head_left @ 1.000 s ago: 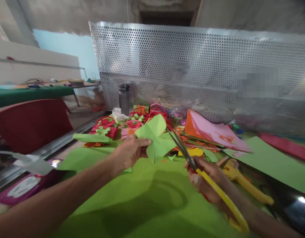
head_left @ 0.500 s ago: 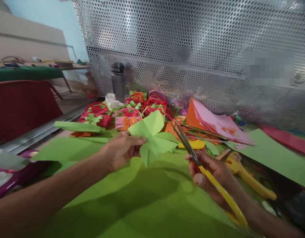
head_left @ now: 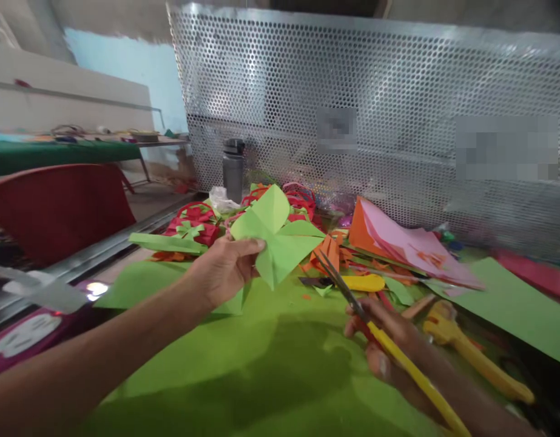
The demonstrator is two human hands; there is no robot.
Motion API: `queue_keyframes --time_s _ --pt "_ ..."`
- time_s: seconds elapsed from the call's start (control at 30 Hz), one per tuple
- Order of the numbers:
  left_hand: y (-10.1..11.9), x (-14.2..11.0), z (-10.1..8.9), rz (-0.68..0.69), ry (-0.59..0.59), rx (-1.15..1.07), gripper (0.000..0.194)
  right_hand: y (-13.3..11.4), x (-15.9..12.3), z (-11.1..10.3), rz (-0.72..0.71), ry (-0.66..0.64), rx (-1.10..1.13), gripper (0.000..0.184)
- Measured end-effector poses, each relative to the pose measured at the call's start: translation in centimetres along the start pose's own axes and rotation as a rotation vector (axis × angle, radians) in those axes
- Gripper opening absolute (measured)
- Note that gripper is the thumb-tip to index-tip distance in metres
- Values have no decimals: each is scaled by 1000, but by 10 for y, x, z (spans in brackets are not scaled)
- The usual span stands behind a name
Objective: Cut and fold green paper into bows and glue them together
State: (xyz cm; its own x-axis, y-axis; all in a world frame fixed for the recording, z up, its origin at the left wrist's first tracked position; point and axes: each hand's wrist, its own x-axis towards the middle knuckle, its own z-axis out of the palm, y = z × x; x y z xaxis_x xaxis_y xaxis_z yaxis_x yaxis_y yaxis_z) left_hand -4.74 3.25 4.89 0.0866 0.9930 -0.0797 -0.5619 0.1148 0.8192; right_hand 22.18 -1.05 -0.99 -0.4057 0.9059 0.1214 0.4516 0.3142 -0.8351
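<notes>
Left hand [head_left: 227, 267] pinched light-green, four-petalled paper flower [head_left: 280, 240]; right hand [head_left: 395, 323] gripped yellow-handled metal scissors [head_left: 391, 348], tips near flower's right petal.

One camera, worn on the person's head, set to look forward and down over the flat green paper-covered work surface [head_left: 289, 364], which fills the frame at 6 o'clock. Both bare forearms run inward from the lower border, the left [head_left: 125, 349] from 8 o'clock, the right [head_left: 471, 379] from 4 o'clock, placing the lens close behind the hands. Facing the lens, beyond the surface, an upright silver perforated metal panel [head_left: 398, 79] spans from 11 o'clock round past 2 o'clock. Toward 9 o'clock, sight extends over a curved dark-red chair back [head_left: 61, 209] to a distant green-draped table [head_left: 56, 158]
</notes>
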Motion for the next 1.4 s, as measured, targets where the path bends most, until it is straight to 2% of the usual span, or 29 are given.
queue_keyframes --time_s 0.07,0.23,0.37,0.53,0.67,0.83,1.4 --pt "-2 -4 3 -15 -4 0 23 -5 -2 1 11 -79 30 60" --pt "-7 -15 16 -70 -29 25 28 -27 -7 1 38 -138 22 55" --pt "-11 -18 18 -86 -29 24 27 -37 -9 3 45 -183 31 57" --pt "-17 -18 15 -87 -66 16 22 -36 -7 5 50 -177 2 64" --pt "-19 -21 18 -105 -48 24 25 -36 -7 5 54 -190 22 61" --pt "-20 -23 19 -109 -57 26 19 -41 -8 3 73 -205 11 60" --pt "-22 -23 16 -128 -71 24 17 -37 -8 2 35 -174 -119 39"
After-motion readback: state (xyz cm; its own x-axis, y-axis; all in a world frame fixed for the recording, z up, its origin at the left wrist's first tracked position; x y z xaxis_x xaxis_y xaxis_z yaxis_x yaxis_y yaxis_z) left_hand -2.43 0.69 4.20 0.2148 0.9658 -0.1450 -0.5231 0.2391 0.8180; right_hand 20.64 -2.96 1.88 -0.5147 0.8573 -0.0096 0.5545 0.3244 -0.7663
